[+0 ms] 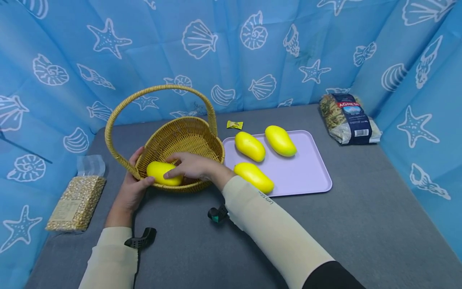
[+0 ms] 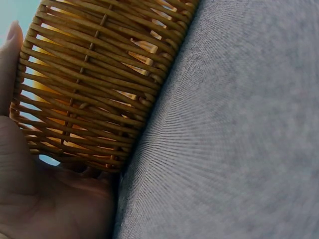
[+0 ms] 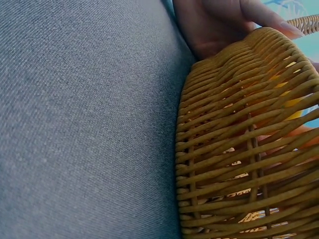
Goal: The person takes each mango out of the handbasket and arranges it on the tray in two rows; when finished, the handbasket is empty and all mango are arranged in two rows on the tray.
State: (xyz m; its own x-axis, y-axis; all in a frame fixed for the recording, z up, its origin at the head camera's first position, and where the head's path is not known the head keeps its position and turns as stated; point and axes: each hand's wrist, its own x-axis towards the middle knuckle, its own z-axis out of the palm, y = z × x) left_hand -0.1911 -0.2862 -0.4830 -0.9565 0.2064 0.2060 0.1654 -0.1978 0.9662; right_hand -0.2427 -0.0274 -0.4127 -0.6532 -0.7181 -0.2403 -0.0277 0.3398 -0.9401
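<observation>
A wicker basket with a tall arched handle stands on the left part of the table. My left hand grips its left side, thumb over the rim near the foot of the handle. Inside, against the near left wall, lies a yellow mango, held by the fingers and thumb of my right hand. The left wrist view shows the left palm against the basket's woven wall. In the right wrist view the weave hides most of the mango and the right hand.
Right of the basket, a lilac tray bears three more mangoes. Behind it lies a small yellow wrapped sweet. A bag of pasta sits at the back right, a vacuum pack of pale grains at the left. Blue curtains surround the table.
</observation>
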